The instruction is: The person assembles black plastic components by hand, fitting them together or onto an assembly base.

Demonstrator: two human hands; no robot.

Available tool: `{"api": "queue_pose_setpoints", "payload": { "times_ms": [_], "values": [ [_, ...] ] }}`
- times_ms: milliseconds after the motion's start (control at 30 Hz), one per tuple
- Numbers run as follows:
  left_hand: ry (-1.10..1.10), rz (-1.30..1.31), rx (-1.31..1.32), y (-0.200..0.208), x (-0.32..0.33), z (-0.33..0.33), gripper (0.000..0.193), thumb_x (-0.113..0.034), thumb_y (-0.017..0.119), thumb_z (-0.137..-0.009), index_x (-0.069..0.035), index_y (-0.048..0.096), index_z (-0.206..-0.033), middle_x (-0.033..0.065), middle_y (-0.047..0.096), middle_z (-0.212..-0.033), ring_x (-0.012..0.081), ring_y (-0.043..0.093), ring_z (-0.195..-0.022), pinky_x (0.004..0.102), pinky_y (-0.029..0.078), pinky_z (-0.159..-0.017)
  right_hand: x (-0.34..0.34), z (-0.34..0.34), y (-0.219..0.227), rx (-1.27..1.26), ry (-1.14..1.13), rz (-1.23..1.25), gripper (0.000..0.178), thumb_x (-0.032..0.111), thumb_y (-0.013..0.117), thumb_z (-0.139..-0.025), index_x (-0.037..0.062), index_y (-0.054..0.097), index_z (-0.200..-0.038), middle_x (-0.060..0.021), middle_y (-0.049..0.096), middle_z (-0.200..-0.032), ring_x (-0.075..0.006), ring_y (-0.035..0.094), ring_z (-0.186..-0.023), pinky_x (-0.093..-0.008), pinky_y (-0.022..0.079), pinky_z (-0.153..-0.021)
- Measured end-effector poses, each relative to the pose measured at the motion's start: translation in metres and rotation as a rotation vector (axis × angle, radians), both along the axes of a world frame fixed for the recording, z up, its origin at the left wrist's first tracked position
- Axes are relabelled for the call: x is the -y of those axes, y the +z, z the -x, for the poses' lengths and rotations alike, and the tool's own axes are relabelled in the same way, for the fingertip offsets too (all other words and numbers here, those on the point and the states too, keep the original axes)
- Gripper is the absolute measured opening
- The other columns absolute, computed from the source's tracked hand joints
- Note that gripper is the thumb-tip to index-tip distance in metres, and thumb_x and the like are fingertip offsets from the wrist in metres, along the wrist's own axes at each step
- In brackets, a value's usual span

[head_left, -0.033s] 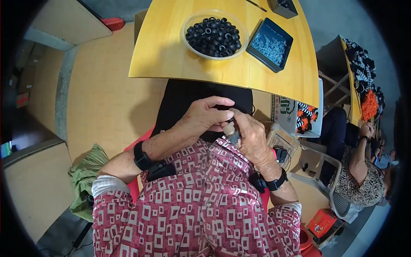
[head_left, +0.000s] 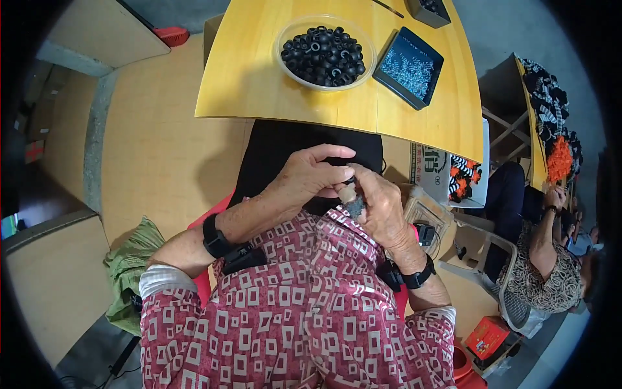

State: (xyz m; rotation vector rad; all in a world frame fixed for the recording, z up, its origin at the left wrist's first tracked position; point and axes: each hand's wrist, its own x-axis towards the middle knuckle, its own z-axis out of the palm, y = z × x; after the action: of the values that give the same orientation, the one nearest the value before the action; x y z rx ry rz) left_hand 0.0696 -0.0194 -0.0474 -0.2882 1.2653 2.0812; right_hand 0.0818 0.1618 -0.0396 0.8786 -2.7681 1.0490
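Apparently pinches small black piece (head_left: pixel 350 180) in right hand (head_left: pixel 383 206), off yellow table's (head_left: pixel 249 94) near edge; holds left hand's (head_left: pixel 303 174) thumb and forefinger apart. Looks light, firm; best gripped by sides.

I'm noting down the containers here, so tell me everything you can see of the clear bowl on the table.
The bowl is round, see-through and wide-mouthed, with a thin rim; it looks like plastic. It stands upright and uncovered on the yellow table, left of the dark tray; whether the two touch is hard to tell. Small black pieces, some visibly hollow, are heaped inside, hiding its bottom.
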Motion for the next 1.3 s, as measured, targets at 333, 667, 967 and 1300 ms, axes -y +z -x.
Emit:
{"api": "queue_pose_setpoints", "payload": {
  "times_ms": [333,667,967,1300],
  "values": [
    [0.001,0.120,-0.277,0.007,-0.001,0.009,0.037,-0.020,0.061,-0.092,-0.002,0.054,-0.123,0.0027,0.063,-0.091,0.0086,0.062,-0.081,0.0211,0.051,-0.074,-0.001,0.001,0.007,-0.142,0.037,0.079,0.030,0.011,0.072,-0.077,-0.0018,0.057,-0.100,-0.0103,0.057,-0.070,-0.0231,0.060,-0.059,-0.0339,0.050,-0.054],
    [-0.063,-0.273,-0.286,0.052,-0.025,0.024,0.066,-0.053,0.030,-0.098,0.004,0.050,-0.126,0.0115,0.064,-0.102,0.0153,0.060,-0.097,0.0299,0.047,-0.088,0.025,0.003,0.024,-0.150,-0.096,0.299,0.026,0.023,0.068,-0.086,0.0001,0.062,-0.097,-0.0060,0.058,-0.069,-0.0147,0.054,-0.054,-0.0255,0.044,-0.053],
    [0.031,-0.224,-0.155,0.061,-0.026,0.018,0.063,-0.053,0.034,-0.097,0.005,0.057,-0.110,0.0073,0.062,-0.072,0.0131,0.061,-0.071,0.0264,0.049,-0.075,0.036,0.001,0.017,-0.149,-0.152,0.373,0.032,0.031,0.063,-0.091,-0.0005,0.061,-0.097,-0.0103,0.064,-0.083,-0.0148,0.057,-0.064,-0.0265,0.047,-0.059],
    [0.203,-0.170,-0.395,0.050,-0.018,0.022,0.043,-0.035,0.038,-0.102,0.002,0.056,-0.114,0.0093,0.066,-0.095,0.0123,0.061,-0.089,0.0273,0.046,-0.087,0.017,0.014,0.039,-0.424,0.000,0.286,0.024,0.006,0.070,-0.076,-0.0052,0.060,-0.095,-0.0123,0.060,-0.073,-0.0235,0.057,-0.056,-0.0321,0.044,-0.048]
  ]
}}
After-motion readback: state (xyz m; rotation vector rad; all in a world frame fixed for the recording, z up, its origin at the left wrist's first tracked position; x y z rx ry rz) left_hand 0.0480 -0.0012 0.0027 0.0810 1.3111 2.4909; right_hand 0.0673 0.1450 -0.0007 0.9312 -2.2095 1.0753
